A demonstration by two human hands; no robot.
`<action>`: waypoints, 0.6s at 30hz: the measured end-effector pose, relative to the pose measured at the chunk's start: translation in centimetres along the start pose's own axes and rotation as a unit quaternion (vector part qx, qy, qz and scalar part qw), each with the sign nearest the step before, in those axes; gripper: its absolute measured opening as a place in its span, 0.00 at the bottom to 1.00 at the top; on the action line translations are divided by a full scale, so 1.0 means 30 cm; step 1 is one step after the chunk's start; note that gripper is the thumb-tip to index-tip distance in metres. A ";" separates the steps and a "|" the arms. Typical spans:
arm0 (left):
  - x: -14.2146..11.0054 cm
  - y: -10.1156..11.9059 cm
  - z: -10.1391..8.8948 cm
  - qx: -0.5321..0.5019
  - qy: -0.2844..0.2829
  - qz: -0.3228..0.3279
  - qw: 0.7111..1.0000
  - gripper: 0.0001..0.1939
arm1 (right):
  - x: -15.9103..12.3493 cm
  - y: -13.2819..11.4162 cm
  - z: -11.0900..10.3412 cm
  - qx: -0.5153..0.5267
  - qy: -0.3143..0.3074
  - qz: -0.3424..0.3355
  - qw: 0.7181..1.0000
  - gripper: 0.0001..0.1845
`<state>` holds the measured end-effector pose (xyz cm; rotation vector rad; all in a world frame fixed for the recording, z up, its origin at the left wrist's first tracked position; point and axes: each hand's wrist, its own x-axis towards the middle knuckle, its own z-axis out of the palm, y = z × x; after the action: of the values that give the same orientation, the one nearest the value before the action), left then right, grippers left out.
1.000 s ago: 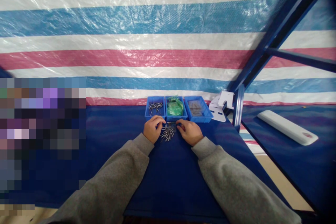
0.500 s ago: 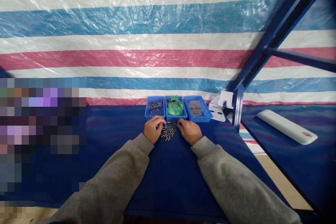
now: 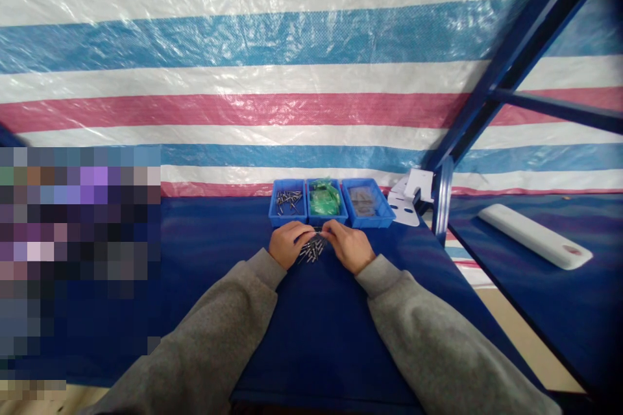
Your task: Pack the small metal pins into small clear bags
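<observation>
A small heap of metal pins [image 3: 311,249] lies on the blue table [image 3: 311,331] just in front of three blue bins. My left hand [image 3: 287,243] rests at the heap's left side with its fingers curled, fingertips pinched together at the far edge of the heap. My right hand [image 3: 348,245] is at the heap's right side, fingers also curled and pinched, and its fingertips meet those of the left hand over the pins. What the fingertips pinch is too small to name. Both arms wear grey sleeves.
Left blue bin [image 3: 288,203] holds metal pins, the middle bin [image 3: 325,201] green bags, the right bin [image 3: 366,202] clear bags. White plastic parts [image 3: 409,198] lie by a blue frame post [image 3: 442,198]. A long white piece [image 3: 534,235] lies on the neighbouring table. A striped tarp hangs behind.
Both hands have drawn closer together over the far edge of the heap of pins, until their fingertips meet. The bins have not moved.
</observation>
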<state>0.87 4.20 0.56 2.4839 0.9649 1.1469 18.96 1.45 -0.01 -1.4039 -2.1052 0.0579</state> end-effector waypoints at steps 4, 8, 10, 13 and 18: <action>0.000 0.012 -0.012 0.017 0.001 -0.010 1.000 0.12 | -0.003 0.000 -0.004 0.084 0.041 0.005 0.996 0.11; 0.002 0.024 -0.023 0.023 -0.002 -0.019 1.000 0.16 | -0.003 -0.010 -0.007 0.132 0.069 -0.028 0.988 0.12; 0.002 0.028 -0.023 0.012 0.007 -0.017 1.000 0.14 | -0.003 -0.015 -0.005 0.140 0.068 -0.035 0.987 0.13; 0.003 0.033 -0.021 -0.020 0.034 -0.003 0.999 0.10 | -0.004 -0.020 0.000 0.140 0.048 -0.038 0.988 0.14; 0.009 0.040 -0.022 -0.058 0.077 -0.003 0.995 0.08 | -0.005 -0.021 0.001 0.111 0.022 -0.011 0.994 0.20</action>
<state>1.07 3.44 1.70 2.3277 0.9145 1.3683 18.46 1.07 0.11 -1.2379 -2.0091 0.2422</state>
